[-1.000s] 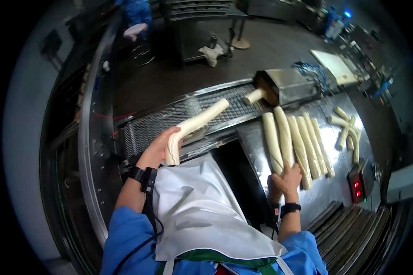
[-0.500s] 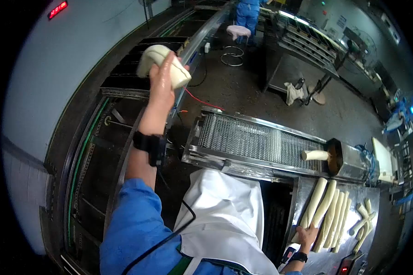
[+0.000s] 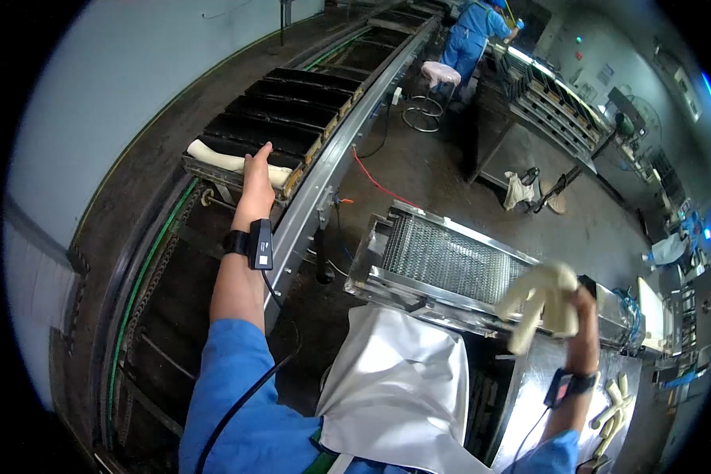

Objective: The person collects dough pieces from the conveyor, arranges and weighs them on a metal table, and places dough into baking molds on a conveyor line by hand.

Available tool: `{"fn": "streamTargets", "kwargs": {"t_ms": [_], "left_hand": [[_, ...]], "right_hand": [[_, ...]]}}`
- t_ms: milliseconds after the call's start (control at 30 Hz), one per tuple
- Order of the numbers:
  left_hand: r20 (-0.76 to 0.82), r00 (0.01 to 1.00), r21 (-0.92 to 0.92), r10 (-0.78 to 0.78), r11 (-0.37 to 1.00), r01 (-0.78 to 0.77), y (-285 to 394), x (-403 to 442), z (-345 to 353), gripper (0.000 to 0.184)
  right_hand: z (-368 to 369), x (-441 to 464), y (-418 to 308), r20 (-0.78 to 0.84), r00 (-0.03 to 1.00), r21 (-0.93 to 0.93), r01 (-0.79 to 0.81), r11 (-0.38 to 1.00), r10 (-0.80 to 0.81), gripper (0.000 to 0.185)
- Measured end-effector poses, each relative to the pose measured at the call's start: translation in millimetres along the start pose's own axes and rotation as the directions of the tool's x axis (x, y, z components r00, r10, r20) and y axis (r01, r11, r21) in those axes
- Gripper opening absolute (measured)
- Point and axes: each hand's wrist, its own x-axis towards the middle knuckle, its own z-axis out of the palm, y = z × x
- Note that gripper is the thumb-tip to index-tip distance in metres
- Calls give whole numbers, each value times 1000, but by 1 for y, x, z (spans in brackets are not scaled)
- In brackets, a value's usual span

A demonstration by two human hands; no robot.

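Observation:
A long pale dough roll (image 3: pixel 217 160) lies in the nearest compartment of a dark multi-slot baking tin (image 3: pixel 292 113). My left hand (image 3: pixel 258 178) rests over the right part of that roll with its fingers stretched out. On the right, my right hand (image 3: pixel 583 306) grips several dough rolls (image 3: pixel 541 296), which droop in a bend over the edge of the mesh conveyor. Motion blurs these rolls, and the palm side is hidden. Behind the right wrist, smaller dough pieces (image 3: pixel 615 407) lie crossed on the metal table (image 3: pixel 533 395).
The tin sits on a chain conveyor line with a long metal rail (image 3: pixel 344 146). A mesh belt conveyor (image 3: pixel 450 257) stands in front of me. Farther off are a co-worker in blue (image 3: pixel 468 39), a covered stool (image 3: pixel 440 74) and a tray rack (image 3: pixel 557 99). A cable runs along my left arm.
My left hand has lowered its folded dough, which now lies stretched along the tin. My right hand has lifted the row of rolls off the table, up and toward the belt.

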Motion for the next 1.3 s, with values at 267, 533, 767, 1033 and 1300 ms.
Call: {"fn": "streamTargets", "kwargs": {"t_ms": [267, 533, 767, 1033, 1300], "left_hand": [[-280, 930, 410, 240, 905, -111, -22, 30, -41, 97], [-377, 916, 160, 138, 984, -83, -20, 25, -77, 95], [-374, 908, 440, 191, 898, -7, -43, 0, -106, 94], [-496, 866, 78, 63, 997, -28, -40, -31, -150, 74], [-491, 865, 168, 101, 986, -20, -41, -70, -185, 73]], "right_hand": [[157, 106, -157, 488, 842, 591, -128, 796, -227, 47], [175, 140, -60, 427, 884, -11, 212, 977, -188, 57], [47, 130, 210, 275, 960, -950, 264, 169, 45, 38], [49, 99, 156, 138, 990, -983, 138, -123, 3, 29], [71, 156, -26, 72, 968, -198, 248, 948, -239, 32]]}}
